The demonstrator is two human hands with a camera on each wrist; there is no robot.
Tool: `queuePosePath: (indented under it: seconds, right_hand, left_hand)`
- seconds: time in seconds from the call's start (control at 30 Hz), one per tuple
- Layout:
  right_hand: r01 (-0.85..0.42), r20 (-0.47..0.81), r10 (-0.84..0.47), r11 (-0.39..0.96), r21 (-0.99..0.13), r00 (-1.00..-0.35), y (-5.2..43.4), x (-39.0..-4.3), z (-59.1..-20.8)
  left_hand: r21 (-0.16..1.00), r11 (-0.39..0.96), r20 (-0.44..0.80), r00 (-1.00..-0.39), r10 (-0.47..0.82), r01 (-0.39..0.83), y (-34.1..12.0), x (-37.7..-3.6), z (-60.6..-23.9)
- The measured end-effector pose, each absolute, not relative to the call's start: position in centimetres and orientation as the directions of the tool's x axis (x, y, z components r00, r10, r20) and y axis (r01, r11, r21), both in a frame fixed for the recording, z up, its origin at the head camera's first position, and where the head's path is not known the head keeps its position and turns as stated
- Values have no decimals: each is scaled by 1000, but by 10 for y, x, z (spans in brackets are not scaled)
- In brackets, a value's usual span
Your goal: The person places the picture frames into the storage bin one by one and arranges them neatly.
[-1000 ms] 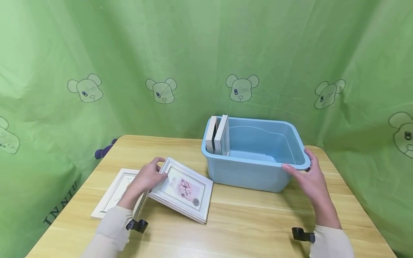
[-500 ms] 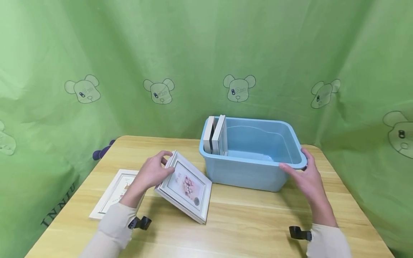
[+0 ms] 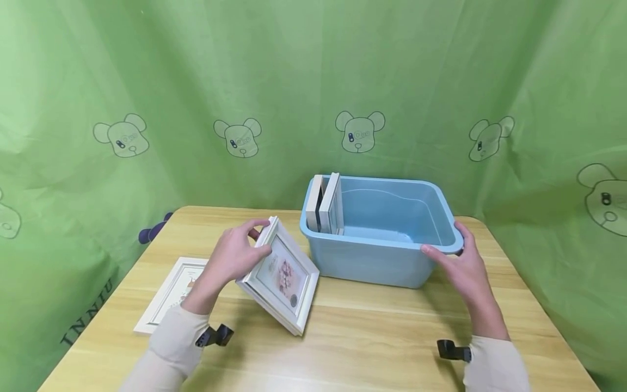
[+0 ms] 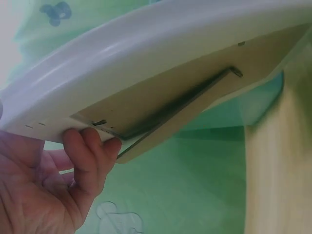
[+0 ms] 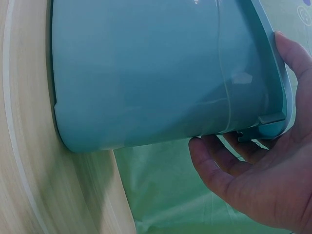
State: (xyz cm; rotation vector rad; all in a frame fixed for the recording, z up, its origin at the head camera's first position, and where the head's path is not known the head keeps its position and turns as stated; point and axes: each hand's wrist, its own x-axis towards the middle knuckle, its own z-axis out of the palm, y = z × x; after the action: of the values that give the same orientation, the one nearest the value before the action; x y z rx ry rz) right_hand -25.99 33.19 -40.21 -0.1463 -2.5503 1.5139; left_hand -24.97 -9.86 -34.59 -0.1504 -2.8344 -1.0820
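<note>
The left hand (image 3: 235, 256) grips a white picture frame (image 3: 281, 275), tilted up with its lower edge on the worktop (image 3: 382, 332). The right hand (image 3: 462, 267) clasps the rim of the blue tub (image 3: 372, 261). Four frames in all: two upright frames (image 3: 327, 204) inside the tub, one flat frame (image 3: 168, 294) beside the left hand.
</note>
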Motion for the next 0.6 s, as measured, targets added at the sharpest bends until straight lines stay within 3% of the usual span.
queuePosePath:
  seconds: [0.6]
  right_hand:
    - [-1,94,171,477,-879,-981,332,-259,-401]
  left_hand:
    - [583,788,220,-972,84,200,-87,-233,-302]
